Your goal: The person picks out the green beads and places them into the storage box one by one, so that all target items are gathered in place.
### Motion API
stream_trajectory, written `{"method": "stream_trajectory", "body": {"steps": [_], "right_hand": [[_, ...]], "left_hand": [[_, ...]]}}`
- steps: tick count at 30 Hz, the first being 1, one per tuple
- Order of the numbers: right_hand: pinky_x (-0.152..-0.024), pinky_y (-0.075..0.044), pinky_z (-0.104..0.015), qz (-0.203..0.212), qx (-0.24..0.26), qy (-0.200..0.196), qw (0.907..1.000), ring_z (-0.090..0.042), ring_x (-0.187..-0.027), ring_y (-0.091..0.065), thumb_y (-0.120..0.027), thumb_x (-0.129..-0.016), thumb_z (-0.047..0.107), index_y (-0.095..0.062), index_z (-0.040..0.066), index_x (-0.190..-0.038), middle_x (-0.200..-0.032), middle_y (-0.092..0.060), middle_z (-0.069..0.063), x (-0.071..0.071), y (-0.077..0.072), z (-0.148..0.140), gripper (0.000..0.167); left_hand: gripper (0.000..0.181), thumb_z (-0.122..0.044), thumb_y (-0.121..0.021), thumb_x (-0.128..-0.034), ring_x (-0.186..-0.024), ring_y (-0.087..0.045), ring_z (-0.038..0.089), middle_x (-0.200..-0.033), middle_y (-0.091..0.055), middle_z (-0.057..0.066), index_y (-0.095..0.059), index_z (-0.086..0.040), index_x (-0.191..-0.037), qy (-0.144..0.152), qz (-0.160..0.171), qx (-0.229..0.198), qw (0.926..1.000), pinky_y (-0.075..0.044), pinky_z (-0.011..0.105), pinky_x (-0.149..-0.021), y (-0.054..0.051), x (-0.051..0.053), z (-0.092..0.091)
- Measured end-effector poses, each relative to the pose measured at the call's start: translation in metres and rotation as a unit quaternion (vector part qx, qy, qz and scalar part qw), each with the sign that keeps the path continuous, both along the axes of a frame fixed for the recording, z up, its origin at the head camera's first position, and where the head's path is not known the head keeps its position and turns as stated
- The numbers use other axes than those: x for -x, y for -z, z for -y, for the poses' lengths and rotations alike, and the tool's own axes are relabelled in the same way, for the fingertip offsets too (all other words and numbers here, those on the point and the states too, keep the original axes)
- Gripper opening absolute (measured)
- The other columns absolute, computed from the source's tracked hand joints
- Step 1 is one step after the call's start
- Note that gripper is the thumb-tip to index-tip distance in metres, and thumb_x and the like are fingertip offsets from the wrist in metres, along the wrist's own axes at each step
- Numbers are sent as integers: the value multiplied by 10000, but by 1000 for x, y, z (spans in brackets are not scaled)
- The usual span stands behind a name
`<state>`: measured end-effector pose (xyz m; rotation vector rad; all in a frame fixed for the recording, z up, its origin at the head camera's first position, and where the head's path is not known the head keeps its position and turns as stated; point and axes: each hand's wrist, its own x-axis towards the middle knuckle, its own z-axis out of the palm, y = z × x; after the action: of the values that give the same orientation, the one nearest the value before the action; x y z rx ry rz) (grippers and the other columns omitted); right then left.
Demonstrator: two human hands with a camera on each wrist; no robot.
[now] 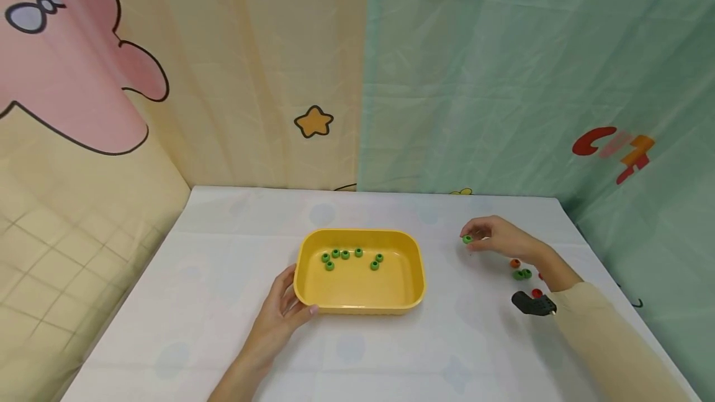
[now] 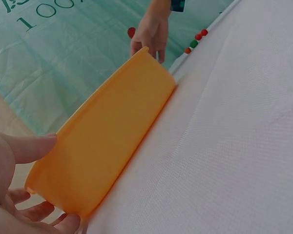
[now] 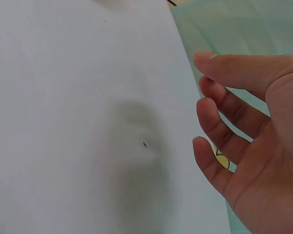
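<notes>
A yellow tray (image 1: pixel 352 293) stands on the table with several green beads (image 1: pixel 346 254) lying in it. My left hand (image 1: pixel 279 312) grips its near left corner; in the left wrist view the thumb (image 2: pixel 36 147) lies at the upper edge and fingertips (image 2: pixel 71 223) touch lower down. To the right of the tray, above the tabletop, my right hand (image 1: pixel 499 239) pinches a green bead (image 1: pixel 467 239) between thumb and fingers. From the right wrist, that right hand (image 3: pixel 254 131) appears with its fingers bent, and the bead is almost wholly hidden behind the thumb.
Under and beside the right forearm lie loose beads: an orange bead (image 1: pixel 515 263), two green beads (image 1: pixel 518 275) and red beads (image 1: pixel 537 293). A black wrist device (image 1: pixel 533 304) juts from the right sleeve. Printed curtains (image 1: pixel 458 79) hang behind the white table (image 1: pixel 223 253).
</notes>
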<state>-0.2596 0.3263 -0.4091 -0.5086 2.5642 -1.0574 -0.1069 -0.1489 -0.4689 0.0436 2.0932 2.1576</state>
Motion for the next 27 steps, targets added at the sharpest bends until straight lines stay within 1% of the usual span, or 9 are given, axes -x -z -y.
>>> {"method": "stream_trajectory", "body": {"steps": [5,10,16,20,21,24,27], "right_hand": [[-877,-567,-330,13,27,-177,9998,-268,-1006,-589,-744,-960,83,-688,-13,-1183,-1167,-681,-135,6,1,19,249],[-854,-579,-319,74,84,-311,9995,-266,-989,-592,-740,-964,76,-689,-14,-1175,-1133,-676,-99,10,-1,34,235],[-841,-581,-346,91,170,-444,9988,-256,-969,-589,-737,-969,85,-692,7,-1179,-1106,-666,-52,13,-4,50,228],[-840,-582,-364,57,206,-623,9978,-250,-967,-595,-726,-972,70,-691,11,-1179,-1103,-669,-55,15,-4,60,218],[-843,-582,-368,56,201,-686,9974,-252,-964,-598,-724,-972,63,-690,7,-1177,-1099,-672,-75,16,-5,63,215],[-859,-583,-369,47,171,-833,9964,-252,-962,-605,-723,-970,51,-693,0,-1170,-1082,-676,-84,16,-9,72,209],[-882,-584,-374,18,153,-964,9952,-255,-964,-612,-736,-964,69,-705,17,-1157,-1068,-683,-77,15,-15,83,202]], "left_hand": [[893,-57,-790,-912,-1492,-309,384,-1677,-216,109,-253,-190,-1613,31,-27,-39,10000,-433,333,-1117,0,0,1],[890,-54,-788,-913,-1492,-312,377,-1675,-222,100,-256,-198,-1612,47,-40,-48,10000,-432,319,-1116,2,0,1],[886,-56,-787,-915,-1495,-308,374,-1673,-227,101,-259,-197,-1611,48,-12,-35,10000,-433,313,-1115,2,1,0],[889,-50,-787,-915,-1494,-311,373,-1673,-227,102,-255,-190,-1613,46,-9,-56,10000,-436,302,-1110,2,2,0],[890,-50,-788,-914,-1493,-313,372,-1674,-226,102,-255,-189,-1613,39,-5,-56,10000,-438,301,-1109,2,2,0],[895,-49,-788,-913,-1493,-314,370,-1677,-219,100,-250,-188,-1614,27,18,-59,10000,-437,306,-1110,2,1,0],[898,-57,-789,-913,-1494,-312,369,-1679,-212,99,-245,-191,-1615,27,26,-36,10000,-433,310,-1114,2,1,0]]}}
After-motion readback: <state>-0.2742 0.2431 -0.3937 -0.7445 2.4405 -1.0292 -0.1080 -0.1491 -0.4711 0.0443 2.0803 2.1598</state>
